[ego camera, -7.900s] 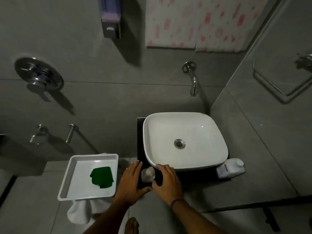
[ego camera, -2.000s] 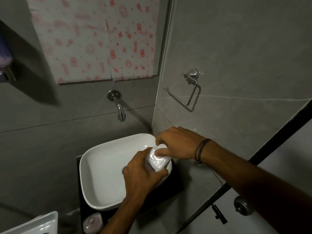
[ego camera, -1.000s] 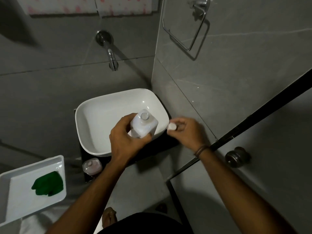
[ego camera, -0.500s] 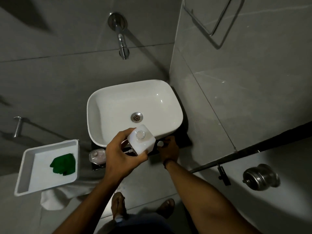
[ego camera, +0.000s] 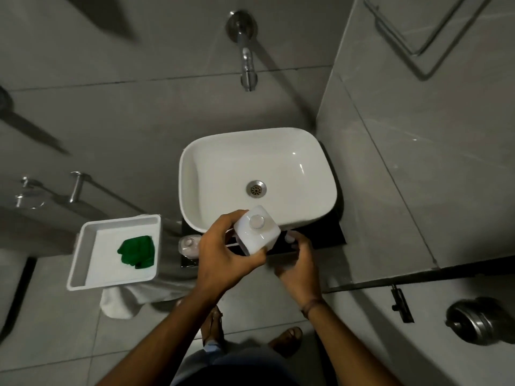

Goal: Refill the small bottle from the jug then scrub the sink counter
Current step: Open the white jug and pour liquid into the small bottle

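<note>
My left hand (ego camera: pixel 223 254) grips a white square jug (ego camera: pixel 256 232), held upright over the front edge of the white sink (ego camera: pixel 184 174). The jug's round mouth faces up with no cap on it. My right hand (ego camera: pixel 301 263) hovers just right of the jug, fingers loosely curled and thumb apart. A small pale cap (ego camera: pixel 289 235) lies at its fingertips on the black counter (ego camera: pixel 328 235). The small clear bottle (ego camera: pixel 188 246) stands on the counter's left end, partly hidden by my left hand. A green scrub pad (ego camera: pixel 136 252) lies in a white tray (ego camera: pixel 83 246).
A wall tap (ego camera: pixel 246 65) hangs above the sink. A white towel (ego camera: pixel 122 299) sits under the tray, left of the counter. A tiled wall closes the right side, with a door and its metal knob (ego camera: pixel 479 321) at lower right. My feet stand below.
The right hand took the cap off the jug and lowered it to the counter. The left hand has kept the jug over the sink's front edge. My view has tilted down.
</note>
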Motion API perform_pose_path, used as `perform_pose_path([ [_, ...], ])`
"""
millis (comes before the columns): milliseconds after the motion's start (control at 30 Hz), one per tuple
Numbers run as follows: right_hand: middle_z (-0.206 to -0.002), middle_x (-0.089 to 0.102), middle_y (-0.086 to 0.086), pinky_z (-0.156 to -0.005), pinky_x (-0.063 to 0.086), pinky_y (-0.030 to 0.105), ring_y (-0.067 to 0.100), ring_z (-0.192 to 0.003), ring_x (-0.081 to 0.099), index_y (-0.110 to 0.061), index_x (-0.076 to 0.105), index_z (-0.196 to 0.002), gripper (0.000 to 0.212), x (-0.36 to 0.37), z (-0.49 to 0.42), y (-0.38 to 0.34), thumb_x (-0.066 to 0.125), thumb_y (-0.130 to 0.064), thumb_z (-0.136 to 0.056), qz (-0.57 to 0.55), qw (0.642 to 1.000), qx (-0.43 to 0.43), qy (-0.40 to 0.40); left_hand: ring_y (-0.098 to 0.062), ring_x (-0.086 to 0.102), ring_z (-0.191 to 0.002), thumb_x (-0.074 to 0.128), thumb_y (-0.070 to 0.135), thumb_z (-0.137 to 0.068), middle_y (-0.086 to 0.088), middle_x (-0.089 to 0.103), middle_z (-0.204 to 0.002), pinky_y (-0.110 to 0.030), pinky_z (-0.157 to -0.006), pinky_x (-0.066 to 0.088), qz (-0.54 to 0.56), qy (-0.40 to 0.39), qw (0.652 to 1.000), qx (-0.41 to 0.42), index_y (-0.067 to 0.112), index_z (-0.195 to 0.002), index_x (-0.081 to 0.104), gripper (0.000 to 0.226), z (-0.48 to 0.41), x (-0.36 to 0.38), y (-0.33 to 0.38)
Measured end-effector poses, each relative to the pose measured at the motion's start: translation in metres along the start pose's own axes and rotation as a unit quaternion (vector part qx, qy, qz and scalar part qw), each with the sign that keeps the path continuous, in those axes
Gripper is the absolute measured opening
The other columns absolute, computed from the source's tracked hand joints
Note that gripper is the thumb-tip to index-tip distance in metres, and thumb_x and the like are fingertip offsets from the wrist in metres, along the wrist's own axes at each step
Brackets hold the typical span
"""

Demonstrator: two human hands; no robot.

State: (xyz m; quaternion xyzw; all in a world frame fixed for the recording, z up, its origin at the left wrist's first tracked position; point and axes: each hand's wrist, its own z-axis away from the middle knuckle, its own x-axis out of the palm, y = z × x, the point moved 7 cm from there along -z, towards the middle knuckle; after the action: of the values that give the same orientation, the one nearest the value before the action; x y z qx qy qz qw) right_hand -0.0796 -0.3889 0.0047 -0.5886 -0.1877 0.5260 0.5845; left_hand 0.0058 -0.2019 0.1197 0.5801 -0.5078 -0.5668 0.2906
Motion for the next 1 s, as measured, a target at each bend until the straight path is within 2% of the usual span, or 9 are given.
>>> perform_pose_path([
  [100, -0.15, 0.039, -0.025, -0.104, 0.04, 0.005, -0.007, -0.139, 0.038, -0.05, 0.024, -0.151, 0.113, 0.029, 0.029, -0.058, 0.092, -0.037, -0.061, 0.011, 0.99, -0.118, -0.082, -0.015, 0.072, -0.111, 0.094, 0.031, -0.06, 0.016, 0.072, -0.122, -0.037, -0.078, 0.066, -0.006, 0.013, 1.0, 0.006, 0.034, -0.126, 0.065, 0.073, 0.002, -0.014, 0.001],
  [167, -0.148, 0.045, -0.025, -0.102, 0.049, 0.014, -0.005, -0.137, 0.044, -0.047, 0.025, -0.153, 0.113, 0.043, 0.038, -0.089, 0.09, -0.045, -0.06, -0.059, 0.989, -0.118, -0.067, -0.015, 0.072, -0.11, 0.095, 0.037, -0.061, 0.017, 0.072, -0.121, -0.035, -0.077, 0.066, 0.001, 0.03, 1.0, -0.003, 0.033, -0.127, 0.065, 0.072, 0.004, -0.024, 0.0],
  [233, -0.136, 0.055, -0.026, -0.097, 0.058, 0.036, 0.003, -0.127, 0.056, -0.051, 0.039, -0.143, 0.089, 0.049, 0.039, -0.108, 0.085, -0.028, -0.071, -0.105, 0.988, -0.112, -0.012, -0.014, 0.071, -0.113, 0.095, 0.047, -0.065, 0.017, 0.072, -0.122, -0.027, -0.08, 0.064, 0.018, 0.03, 0.999, 0.0, 0.033, -0.128, 0.065, 0.072, 0.007, -0.035, 0.002],
  [300, -0.12, 0.062, -0.03, -0.091, 0.06, 0.045, 0.003, -0.111, 0.064, -0.057, 0.047, -0.128, 0.079, 0.054, 0.036, -0.121, 0.079, -0.006, -0.077, -0.072, 0.989, -0.121, 0.04, -0.015, 0.069, -0.12, 0.091, 0.055, -0.071, 0.015, 0.071, -0.129, -0.019, -0.087, 0.06, 0.053, 0.005, 0.999, 0.0, 0.032, -0.134, 0.063, 0.073, 0.01, -0.049, 0.0],
  [367, -0.117, 0.065, -0.027, -0.091, 0.06, 0.04, 0.002, -0.108, 0.066, -0.052, 0.053, -0.122, 0.077, 0.063, 0.036, -0.125, 0.087, -0.008, -0.07, -0.071, 0.988, -0.129, 0.044, -0.016, 0.066, -0.126, 0.081, 0.058, -0.082, 0.013, 0.069, -0.135, -0.019, -0.097, 0.056, 0.079, -0.008, 0.997, -0.012, 0.03, -0.14, 0.062, 0.067, 0.012, -0.069, -0.014],
  [433, -0.12, 0.067, -0.023, -0.094, 0.059, 0.032, 0.004, -0.113, 0.065, -0.044, 0.058, -0.121, 0.072, 0.073, 0.037, -0.127, 0.095, -0.024, -0.062, -0.079, 0.987, -0.134, 0.043, -0.016, 0.064, -0.129, 0.07, 0.052, -0.09, 0.01, 0.068, -0.138, -0.029, -0.105, 0.054, 0.082, 0.029, 0.995, -0.039, 0.028, -0.141, 0.062, 0.057, 0.015, -0.103, -0.047],
  [567, -0.12, 0.069, -0.017, -0.095, 0.06, 0.041, 0.008, -0.112, 0.066, -0.037, 0.061, -0.12, 0.072, 0.085, 0.037, -0.117, 0.096, -0.031, -0.057, -0.058, 0.99, -0.111, 0.058, -0.013, 0.065, -0.128, 0.07, 0.049, -0.084, 0.007, 0.069, -0.138, -0.049, -0.109, 0.055, 0.038, 0.058, 0.986, -0.151, 0.025, -0.138, 0.063, 0.06, 0.02, -0.151, -0.133],
  [767, -0.118, 0.069, -0.019, -0.088, 0.061, 0.025, 0.002, -0.109, 0.066, -0.04, 0.061, -0.121, 0.081, 0.1, 0.037, -0.116, 0.097, -0.049, -0.049, -0.04, 0.995, -0.073, 0.054, -0.022, 0.059, -0.134, 0.097, 0.032, -0.063, 0.0, 0.061, -0.145, -0.048, -0.114, 0.049, -0.074, -0.143, 0.971, -0.176, 0.023, -0.147, 0.055, 0.094, 0.008, -0.124, -0.198],
  [1000, -0.126, 0.066, -0.017, -0.095, 0.06, 0.04, 0.01, -0.12, 0.063, -0.044, 0.057, -0.125, 0.079, 0.11, 0.042, -0.148, 0.095, -0.043, -0.056, -0.027, 0.992, -0.105, 0.069, -0.016, 0.069, -0.117, 0.098, 0.022, -0.063, 0.005, 0.074, -0.125, -0.036, -0.106, 0.055, -0.074, -0.13, 0.977, -0.153, 0.026, -0.127, 0.074, 0.068, -0.008, -0.11, -0.214],
])
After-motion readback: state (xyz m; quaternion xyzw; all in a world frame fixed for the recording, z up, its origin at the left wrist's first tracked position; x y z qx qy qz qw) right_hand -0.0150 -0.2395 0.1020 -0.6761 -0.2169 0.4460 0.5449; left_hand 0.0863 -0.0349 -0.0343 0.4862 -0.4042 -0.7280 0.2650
